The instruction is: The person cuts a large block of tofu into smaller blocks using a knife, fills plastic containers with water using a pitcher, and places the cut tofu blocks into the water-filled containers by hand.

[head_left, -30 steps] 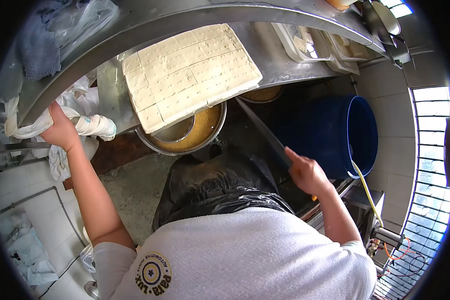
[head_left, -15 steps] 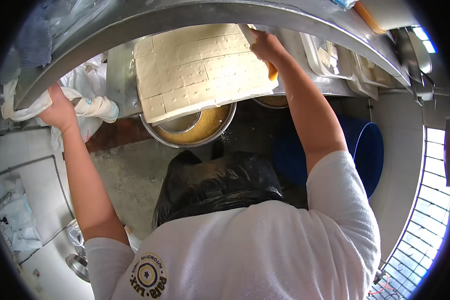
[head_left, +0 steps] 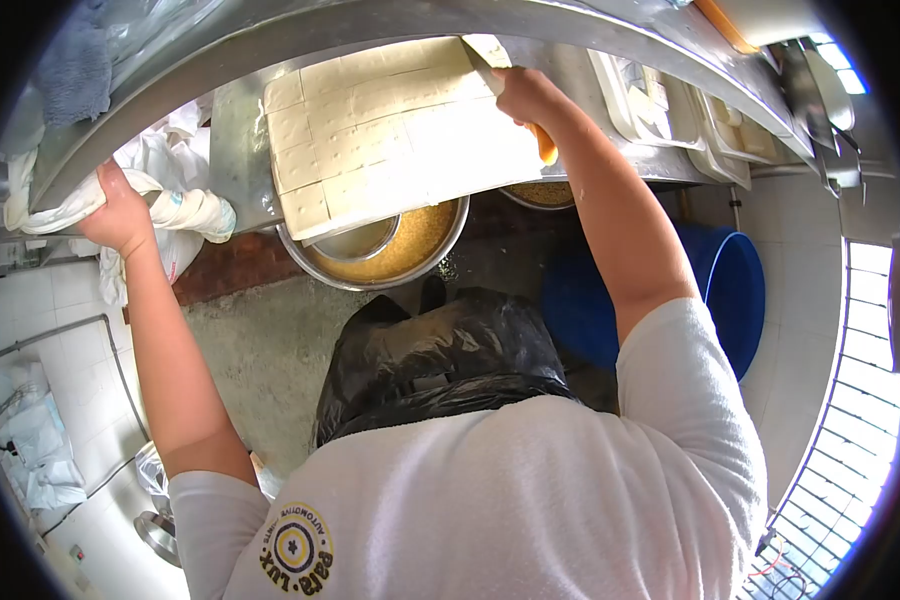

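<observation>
A large slab of tofu, pale and scored into rectangles, lies on the metal counter. My right hand is closed around a knife with an orange handle. Its broad blade rests at the slab's far right part, where bright glare washes out the surface. Off to the left, my left hand is wrapped round a twisted white cloth at the counter's edge. Some of its fingers are hidden behind the cloth and metal rim.
A metal shelf edge curves above the counter. Below stands a wide steel basin of yellowish grains, with a smaller bowl inside. A blue barrel stands at right on the floor. White trays sit beyond my right arm.
The knife blade has shifted slightly left along the slab's far right part, and more of it shows. My left hand stays on the cloth. The whole view has tilted slightly.
</observation>
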The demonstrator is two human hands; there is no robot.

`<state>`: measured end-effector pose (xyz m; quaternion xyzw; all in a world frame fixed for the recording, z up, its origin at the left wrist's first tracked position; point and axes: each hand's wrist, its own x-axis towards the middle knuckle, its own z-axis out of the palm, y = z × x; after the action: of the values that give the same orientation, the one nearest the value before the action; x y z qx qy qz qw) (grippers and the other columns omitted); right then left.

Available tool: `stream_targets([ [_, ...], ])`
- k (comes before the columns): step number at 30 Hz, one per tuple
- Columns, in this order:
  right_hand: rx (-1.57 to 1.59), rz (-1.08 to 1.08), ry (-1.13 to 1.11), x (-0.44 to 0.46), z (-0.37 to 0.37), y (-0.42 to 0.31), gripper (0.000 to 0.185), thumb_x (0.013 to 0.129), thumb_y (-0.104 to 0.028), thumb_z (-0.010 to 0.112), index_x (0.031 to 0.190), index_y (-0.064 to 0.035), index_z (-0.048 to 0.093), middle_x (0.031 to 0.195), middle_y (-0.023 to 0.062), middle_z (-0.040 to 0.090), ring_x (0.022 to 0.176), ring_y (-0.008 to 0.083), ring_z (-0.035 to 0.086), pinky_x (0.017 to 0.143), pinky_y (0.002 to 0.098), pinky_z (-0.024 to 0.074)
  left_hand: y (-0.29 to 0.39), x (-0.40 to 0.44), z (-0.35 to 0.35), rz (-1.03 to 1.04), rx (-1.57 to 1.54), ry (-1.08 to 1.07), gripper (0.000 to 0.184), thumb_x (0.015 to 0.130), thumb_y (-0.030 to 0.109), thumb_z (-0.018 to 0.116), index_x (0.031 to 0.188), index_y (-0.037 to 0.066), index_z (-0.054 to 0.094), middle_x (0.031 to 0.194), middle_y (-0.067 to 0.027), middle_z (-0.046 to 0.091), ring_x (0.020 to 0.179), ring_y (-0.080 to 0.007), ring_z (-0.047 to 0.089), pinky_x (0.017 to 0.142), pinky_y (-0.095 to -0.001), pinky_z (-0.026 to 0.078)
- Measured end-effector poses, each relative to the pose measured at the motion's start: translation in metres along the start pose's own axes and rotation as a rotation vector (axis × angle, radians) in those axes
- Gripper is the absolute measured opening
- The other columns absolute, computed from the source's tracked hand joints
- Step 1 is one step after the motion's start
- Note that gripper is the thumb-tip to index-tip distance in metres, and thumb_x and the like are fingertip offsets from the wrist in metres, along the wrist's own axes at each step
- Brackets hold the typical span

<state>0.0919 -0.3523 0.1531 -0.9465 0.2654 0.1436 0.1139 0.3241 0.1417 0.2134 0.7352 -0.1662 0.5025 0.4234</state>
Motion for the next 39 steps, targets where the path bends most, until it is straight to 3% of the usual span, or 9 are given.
stream_targets([
  [5, 0.175, -0.007, -0.004, -0.103, 0.008, 0.007, 0.070, 0.081, -0.002, 0.055, 0.151, -0.0082, 0.052, 0.079, 0.0237, 0.072, 0.060, 0.0275, 0.071, 0.056, 0.0406, 0.0579, -0.001, -0.001, -0.003, -0.108, 0.020, -0.063, 0.041, 0.088, 0.028, 0.079, 0.112, -0.004, 0.074, 0.113, -0.0176, 0.077, 0.101, -0.0341, 0.074, 0.091, -0.0427, 0.054],
  [10, 0.223, -0.202, 0.215, -0.212, 0.048, 0.036, 0.061, 0.079, 0.000, 0.054, 0.140, -0.0049, 0.060, 0.107, 0.0330, 0.069, 0.103, 0.0472, 0.067, 0.092, 0.0489, 0.0534, -0.011, 0.000, -0.006, -0.181, -0.005, -0.142, 0.047, 0.087, 0.036, 0.081, 0.113, -0.002, 0.071, 0.118, -0.0193, 0.073, 0.106, -0.0349, 0.070, 0.095, -0.0430, 0.052],
  [19, 0.340, 0.281, -0.186, -0.491, 0.080, 0.057, 0.068, 0.086, -0.006, 0.064, 0.152, -0.0123, 0.049, 0.097, 0.0249, 0.072, 0.089, 0.0424, 0.071, 0.081, 0.0491, 0.0573, 0.014, -0.001, -0.012, -0.234, -0.026, -0.102, 0.064, 0.088, 0.042, 0.081, 0.126, -0.007, 0.066, 0.127, -0.0245, 0.068, 0.115, -0.0392, 0.067, 0.099, -0.0455, 0.050],
  [24, 0.252, 0.795, 0.136, -0.662, 0.280, 0.048, 0.075, 0.090, -0.005, 0.062, 0.157, -0.0152, 0.032, 0.136, 0.0218, 0.057, 0.106, 0.0461, 0.066, 0.087, 0.0536, 0.0557, 0.016, -0.006, -0.013, -0.190, -0.136, -0.080, 0.062, 0.088, 0.043, 0.081, 0.116, -0.011, 0.068, 0.117, -0.0287, 0.071, 0.108, -0.0394, 0.071, 0.093, -0.0454, 0.055],
  [27, 0.278, 1.156, 0.329, -0.726, 0.339, 0.005, 0.075, 0.092, 0.004, 0.054, 0.159, -0.0109, 0.025, 0.152, 0.0264, 0.035, 0.134, 0.0479, 0.047, 0.110, 0.0484, 0.0458, 0.030, -0.035, -0.028, -0.254, -0.265, -0.188, 0.057, 0.096, 0.030, 0.075, 0.130, -0.011, 0.055, 0.122, -0.0276, 0.067, 0.108, -0.0356, 0.069, 0.095, -0.0442, 0.054],
  [31, 0.223, 1.390, 0.258, -0.790, 0.460, -0.051, 0.059, 0.101, -0.019, 0.058, 0.153, -0.0015, 0.035, 0.150, 0.0336, 0.038, 0.134, 0.0513, 0.046, 0.110, 0.0525, 0.0427, 0.035, -0.121, -0.062, -0.190, -0.136, -0.403, 0.066, 0.104, 0.017, 0.062, 0.152, -0.013, 0.027, 0.147, -0.0321, 0.044, 0.132, -0.0372, 0.051, 0.112, -0.0461, 0.043],
  [35, 0.372, 1.611, 0.152, -0.779, 0.444, -0.068, 0.047, 0.103, -0.027, 0.056, 0.140, 0.0017, 0.051, 0.132, 0.0343, 0.057, 0.120, 0.0514, 0.058, 0.100, 0.0535, 0.0493, 0.013, -0.217, -0.081, -0.781, -0.371, -0.712, 0.066, 0.108, 0.029, 0.056, 0.154, -0.008, 0.026, 0.148, -0.0264, 0.047, 0.131, -0.0265, 0.053, 0.111, -0.0378, 0.040],
  [37, 0.469, 1.460, -0.213, -0.792, 0.445, -0.043, 0.040, 0.102, -0.031, 0.058, 0.127, -0.0004, 0.063, 0.110, 0.0288, 0.069, 0.101, 0.0515, 0.066, 0.089, 0.0526, 0.0545, 0.047, -0.226, -0.087, -1.381, -0.346, -0.807, 0.084, 0.105, 0.060, 0.049, 0.158, -0.001, 0.024, 0.150, -0.0213, 0.045, 0.127, -0.0312, 0.055, 0.109, -0.0459, 0.042],
  [39, 0.460, 1.268, -0.530, -0.762, 0.384, -0.017, 0.037, 0.101, -0.030, 0.059, 0.122, -0.0009, 0.068, 0.099, 0.0230, 0.074, 0.092, 0.0425, 0.073, 0.081, 0.0465, 0.0585, 0.038, -0.245, -0.083, -1.752, -0.418, -0.769, 0.087, 0.104, 0.062, 0.048, 0.161, 0.002, 0.021, 0.144, -0.0176, 0.047, 0.117, -0.0333, 0.059, 0.105, -0.0518, 0.046],
])
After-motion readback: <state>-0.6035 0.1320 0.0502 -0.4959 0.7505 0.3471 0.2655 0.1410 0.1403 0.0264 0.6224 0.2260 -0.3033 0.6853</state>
